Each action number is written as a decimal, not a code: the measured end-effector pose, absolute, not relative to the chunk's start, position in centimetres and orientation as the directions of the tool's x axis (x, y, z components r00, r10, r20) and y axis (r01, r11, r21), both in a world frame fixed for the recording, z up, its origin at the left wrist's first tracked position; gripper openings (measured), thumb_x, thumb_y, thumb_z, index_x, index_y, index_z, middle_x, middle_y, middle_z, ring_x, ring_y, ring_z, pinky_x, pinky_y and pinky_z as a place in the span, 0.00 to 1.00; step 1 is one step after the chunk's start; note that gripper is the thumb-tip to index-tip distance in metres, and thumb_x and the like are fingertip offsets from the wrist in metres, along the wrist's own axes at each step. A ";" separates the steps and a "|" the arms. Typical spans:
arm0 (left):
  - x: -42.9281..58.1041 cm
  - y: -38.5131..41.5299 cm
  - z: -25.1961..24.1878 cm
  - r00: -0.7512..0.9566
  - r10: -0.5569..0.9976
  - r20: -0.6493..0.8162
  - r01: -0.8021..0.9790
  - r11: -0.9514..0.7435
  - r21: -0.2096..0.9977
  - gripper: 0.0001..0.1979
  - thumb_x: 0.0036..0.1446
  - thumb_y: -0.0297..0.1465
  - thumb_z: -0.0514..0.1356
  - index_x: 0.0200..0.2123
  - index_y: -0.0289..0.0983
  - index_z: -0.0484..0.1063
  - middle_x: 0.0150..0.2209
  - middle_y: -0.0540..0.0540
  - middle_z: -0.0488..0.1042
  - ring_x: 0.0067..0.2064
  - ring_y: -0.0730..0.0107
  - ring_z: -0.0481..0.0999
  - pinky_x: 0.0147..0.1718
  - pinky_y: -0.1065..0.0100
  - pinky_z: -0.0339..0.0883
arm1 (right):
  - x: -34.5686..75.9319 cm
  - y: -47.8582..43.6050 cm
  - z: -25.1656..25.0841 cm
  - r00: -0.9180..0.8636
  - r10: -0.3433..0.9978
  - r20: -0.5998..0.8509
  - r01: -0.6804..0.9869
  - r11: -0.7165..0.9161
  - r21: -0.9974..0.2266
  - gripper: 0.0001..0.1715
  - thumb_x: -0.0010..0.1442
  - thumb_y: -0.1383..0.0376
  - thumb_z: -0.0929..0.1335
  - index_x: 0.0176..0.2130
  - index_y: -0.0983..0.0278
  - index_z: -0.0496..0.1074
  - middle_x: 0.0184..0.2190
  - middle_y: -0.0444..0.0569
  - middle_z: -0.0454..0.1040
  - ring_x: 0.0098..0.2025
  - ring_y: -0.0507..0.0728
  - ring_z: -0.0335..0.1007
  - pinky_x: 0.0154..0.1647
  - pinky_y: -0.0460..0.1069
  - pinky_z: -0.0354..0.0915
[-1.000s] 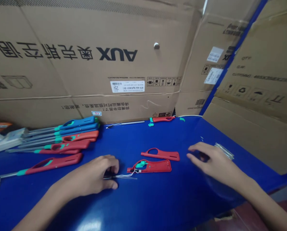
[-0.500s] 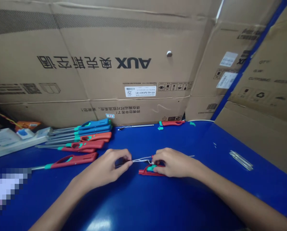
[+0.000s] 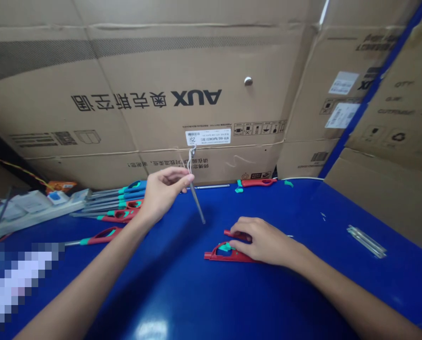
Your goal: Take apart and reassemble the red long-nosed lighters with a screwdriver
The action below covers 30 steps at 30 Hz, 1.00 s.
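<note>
My left hand (image 3: 166, 191) is raised above the table, thumb and fingers pinched on a thin metal tube (image 3: 198, 206). The tube slants down to the right, and white wires (image 3: 190, 160) stick up above the fingers. Over the parts of a red lighter handle, my right hand (image 3: 262, 238) is curved with thumb and fingers apart. One red half shell (image 3: 220, 256) with a green piece (image 3: 225, 247) inside lies under its thumb. Another red part (image 3: 228, 233) lies behind, beneath the fingers. The palm side of this hand is hidden.
Several long lighters (image 3: 105, 235) lie at the left beside a white power strip (image 3: 71, 203). A red handle (image 3: 258, 182) and a metal tube (image 3: 214, 186) lie at the back. Thin metal pieces (image 3: 367, 241) lie at the right. Cardboard (image 3: 143, 61) walls the blue table (image 3: 204, 297).
My left hand has lifted up and away to the left with the tube and its wires, off the red shell. My right hand stays over the handle parts, its thumb and fingers now farther apart.
</note>
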State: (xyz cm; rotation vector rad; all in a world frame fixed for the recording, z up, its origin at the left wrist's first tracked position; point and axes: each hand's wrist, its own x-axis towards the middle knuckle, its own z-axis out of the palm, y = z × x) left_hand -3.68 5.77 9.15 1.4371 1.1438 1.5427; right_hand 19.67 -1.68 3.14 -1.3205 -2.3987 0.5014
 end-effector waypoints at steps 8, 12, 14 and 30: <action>-0.9 8.8 3.7 -0.197 0.980 -0.010 -0.236 -0.037 0.971 0.13 0.62 0.34 0.60 0.47 0.33 0.70 0.45 0.43 0.73 0.43 0.65 0.76 0.42 0.59 0.73 | 21.0 -0.9 3.1 -0.464 0.872 0.156 0.783 0.486 -0.389 0.11 0.63 0.60 0.65 0.38 0.63 0.75 0.36 0.49 0.76 0.36 0.55 0.70 0.36 0.48 0.60; -0.5 8.5 1.7 -0.186 0.974 -0.131 -0.207 0.091 0.974 0.17 0.64 0.36 0.58 0.53 0.34 0.67 0.52 0.41 0.70 0.48 0.60 0.73 0.45 0.54 0.72 | 21.5 -0.6 3.0 -0.469 0.874 0.127 0.799 0.481 -0.360 0.10 0.62 0.62 0.65 0.34 0.63 0.75 0.33 0.49 0.75 0.33 0.55 0.69 0.32 0.48 0.57; -0.7 8.0 1.2 -0.173 0.973 -0.154 -0.142 0.131 0.981 0.17 0.63 0.36 0.58 0.53 0.34 0.67 0.52 0.40 0.70 0.48 0.60 0.73 0.45 0.55 0.72 | 21.6 -0.6 2.9 -0.475 0.872 0.119 0.800 0.484 -0.354 0.10 0.62 0.62 0.65 0.34 0.63 0.74 0.32 0.49 0.75 0.33 0.55 0.69 0.31 0.47 0.56; -0.2 6.6 0.6 0.373 0.888 0.269 0.752 -0.459 0.473 0.06 0.56 0.32 0.62 0.37 0.38 0.77 0.41 0.41 0.78 0.47 0.55 0.72 0.48 0.57 0.64 | 21.3 -1.1 2.9 -0.492 0.867 0.084 0.801 0.488 -0.345 0.10 0.63 0.65 0.64 0.37 0.64 0.75 0.34 0.50 0.75 0.34 0.55 0.70 0.33 0.48 0.59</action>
